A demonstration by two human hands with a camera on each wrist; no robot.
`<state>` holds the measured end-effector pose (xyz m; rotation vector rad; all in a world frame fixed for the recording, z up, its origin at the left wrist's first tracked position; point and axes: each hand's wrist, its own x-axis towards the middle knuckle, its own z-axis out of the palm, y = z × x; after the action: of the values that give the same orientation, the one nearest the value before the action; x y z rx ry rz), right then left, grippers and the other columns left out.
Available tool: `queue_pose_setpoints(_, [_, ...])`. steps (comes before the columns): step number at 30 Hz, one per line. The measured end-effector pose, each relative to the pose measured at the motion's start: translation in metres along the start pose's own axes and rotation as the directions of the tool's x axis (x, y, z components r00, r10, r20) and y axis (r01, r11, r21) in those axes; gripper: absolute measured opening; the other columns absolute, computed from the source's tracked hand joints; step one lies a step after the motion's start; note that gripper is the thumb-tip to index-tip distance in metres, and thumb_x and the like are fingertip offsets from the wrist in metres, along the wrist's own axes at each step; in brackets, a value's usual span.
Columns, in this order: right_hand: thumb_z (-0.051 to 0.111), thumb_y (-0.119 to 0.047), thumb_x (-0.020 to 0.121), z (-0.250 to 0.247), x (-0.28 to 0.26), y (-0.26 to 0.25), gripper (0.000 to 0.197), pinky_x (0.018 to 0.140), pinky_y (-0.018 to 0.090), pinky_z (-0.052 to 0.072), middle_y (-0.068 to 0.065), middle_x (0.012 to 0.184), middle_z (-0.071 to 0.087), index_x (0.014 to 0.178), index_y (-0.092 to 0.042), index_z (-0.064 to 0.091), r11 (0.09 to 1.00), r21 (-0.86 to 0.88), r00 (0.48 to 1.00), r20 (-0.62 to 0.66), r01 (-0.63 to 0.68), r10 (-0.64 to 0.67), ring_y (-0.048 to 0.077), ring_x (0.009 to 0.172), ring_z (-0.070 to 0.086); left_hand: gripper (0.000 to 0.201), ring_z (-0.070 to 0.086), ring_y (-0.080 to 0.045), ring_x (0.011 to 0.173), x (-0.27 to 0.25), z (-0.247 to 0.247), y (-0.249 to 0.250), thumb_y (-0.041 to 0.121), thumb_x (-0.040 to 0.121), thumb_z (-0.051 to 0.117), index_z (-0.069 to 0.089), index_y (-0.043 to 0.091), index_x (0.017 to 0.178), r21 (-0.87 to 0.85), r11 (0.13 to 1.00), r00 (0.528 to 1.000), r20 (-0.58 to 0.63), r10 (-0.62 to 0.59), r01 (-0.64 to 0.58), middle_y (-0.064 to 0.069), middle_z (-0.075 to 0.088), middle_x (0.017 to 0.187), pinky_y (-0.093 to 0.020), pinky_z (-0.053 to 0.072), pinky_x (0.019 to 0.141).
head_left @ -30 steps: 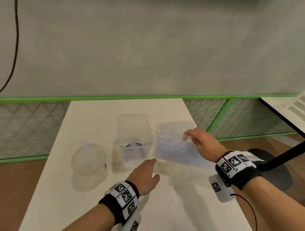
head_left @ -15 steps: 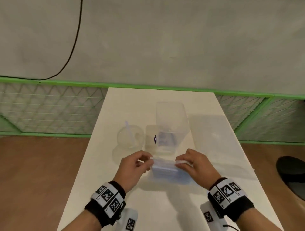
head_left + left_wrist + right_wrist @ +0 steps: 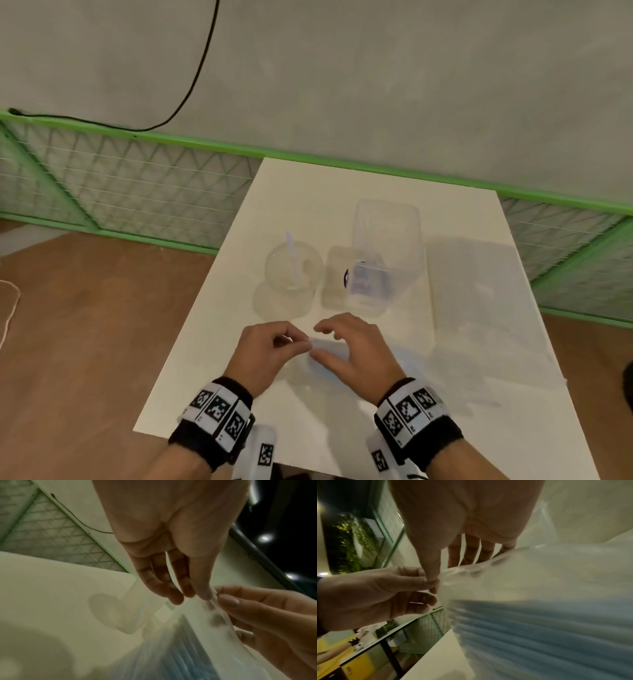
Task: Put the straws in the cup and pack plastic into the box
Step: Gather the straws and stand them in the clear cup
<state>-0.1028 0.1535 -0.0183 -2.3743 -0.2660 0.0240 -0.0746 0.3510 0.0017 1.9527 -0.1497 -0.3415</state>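
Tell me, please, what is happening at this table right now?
A person is working at the mouth of a clear plastic bag of blue straws above the white table. The left hand pinches its edge; the right hand holds it alongside. Behind stand a clear cup with one straw and an open clear box.

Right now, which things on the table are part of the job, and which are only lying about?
Part of the job:
- bag of blue straws, pinched at its top edge by left hand and right hand
- cup
- box

Lying about:
- cable on the wall
- fence
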Motion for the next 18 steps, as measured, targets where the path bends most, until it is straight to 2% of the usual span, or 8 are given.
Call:
queue_pose_setpoints(3, [0.056,-0.058,0.088,0.004,0.002,-0.005,0.031,0.077,0.036,0.049,-0.016,0.093,0.066,0.098,-0.032,0.069,0.999,0.032,0.998,-0.049,0.034,-0.033,0.002,0.085,0.058,0.006,0.070,-0.014,0.071,-0.003,-0.002,0.004,0.013,0.082,0.076,0.078,0.019,0.081,0.009,1.000,0.999,0.035,0.029,-0.029,0.004,0.075,0.076,-0.024,0.052,0.072])
queue_pose_setpoints(5, [0.057,-0.055,0.089,0.004,0.001,-0.005,0.029,0.073,0.035,0.050,-0.015,0.087,0.068,0.092,-0.030,0.071,0.995,0.081,0.995,-0.090,0.056,-0.049,0.004,0.080,0.060,0.006,0.069,-0.014,0.069,-0.005,-0.003,0.005,0.015,0.084,0.075,0.078,0.020,0.082,0.040,0.998,0.998,0.031,0.054,-0.055,0.006,0.074,0.076,-0.024,0.051,0.070])
queue_pose_setpoints(9, [0.061,-0.046,0.088,-0.008,-0.010,0.009,0.022,0.073,0.033,0.052,-0.015,0.084,0.069,0.086,-0.027,0.073,0.993,0.116,0.984,-0.176,0.036,-0.015,0.004,0.079,0.062,0.009,0.066,-0.010,0.063,-0.007,0.000,0.003,0.011,0.084,0.074,0.075,0.019,0.078,0.014,0.999,0.993,-0.104,0.046,-0.045,0.009,0.072,0.073,-0.015,0.049,0.063])
queue_pose_setpoints(13, [0.071,-0.038,0.082,-0.041,-0.043,0.055,0.013,0.079,0.024,0.048,-0.018,0.084,0.071,0.080,-0.026,0.075,0.993,0.051,0.934,-0.335,-0.110,0.121,0.006,0.080,0.065,0.010,0.066,-0.009,0.061,-0.009,-0.006,-0.004,0.011,0.085,0.072,0.072,0.018,0.079,-0.082,0.996,0.971,-0.234,-0.043,0.024,0.007,0.071,0.074,-0.017,0.050,0.059])
queue_pose_setpoints(15, [0.080,-0.028,0.079,-0.062,-0.062,0.076,0.004,0.081,0.012,0.043,-0.018,0.083,0.071,0.079,-0.026,0.076,0.981,-0.012,0.903,-0.393,-0.195,0.174,0.007,0.080,0.064,0.009,0.066,-0.010,0.061,-0.009,-0.009,-0.008,0.012,0.086,0.072,0.071,0.018,0.079,-0.090,0.995,0.963,-0.260,-0.072,0.050,0.008,0.070,0.073,-0.021,0.050,0.059])
queue_pose_setpoints(16, [0.083,-0.022,0.077,-0.072,-0.071,0.084,0.008,0.080,0.007,0.040,-0.018,0.083,0.070,0.080,-0.025,0.076,0.971,-0.029,0.885,-0.419,-0.237,0.204,0.007,0.081,0.062,0.009,0.067,-0.011,0.061,-0.009,-0.011,-0.010,0.013,0.087,0.071,0.071,0.019,0.080,-0.095,0.994,0.957,-0.277,-0.086,0.062,0.008,0.070,0.073,-0.023,0.051,0.059])
queue_pose_setpoints(17, [0.083,-0.018,0.076,-0.083,-0.080,0.091,0.010,0.080,0.005,0.039,-0.017,0.083,0.069,0.080,-0.024,0.077,0.959,-0.039,0.865,-0.444,-0.280,0.234,0.008,0.082,0.062,0.009,0.067,-0.011,0.061,-0.009,-0.013,-0.013,0.013,0.087,0.070,0.071,0.019,0.080,-0.106,0.992,0.949,-0.298,-0.100,0.071,0.008,0.070,0.072,-0.024,0.052,0.059])
queue_pose_setpoints(18, [0.083,-0.017,0.076,-0.093,-0.088,0.099,0.010,0.080,0.009,0.041,-0.016,0.083,0.068,0.081,-0.022,0.077,0.945,-0.042,0.842,-0.468,-0.324,0.267,0.011,0.083,0.062,0.009,0.067,-0.013,0.062,-0.008,-0.015,-0.014,0.013,0.088,0.070,0.071,0.019,0.081,-0.123,0.989,0.939,-0.325,-0.116,0.080,0.007,0.070,0.072,-0.025,0.052,0.059])
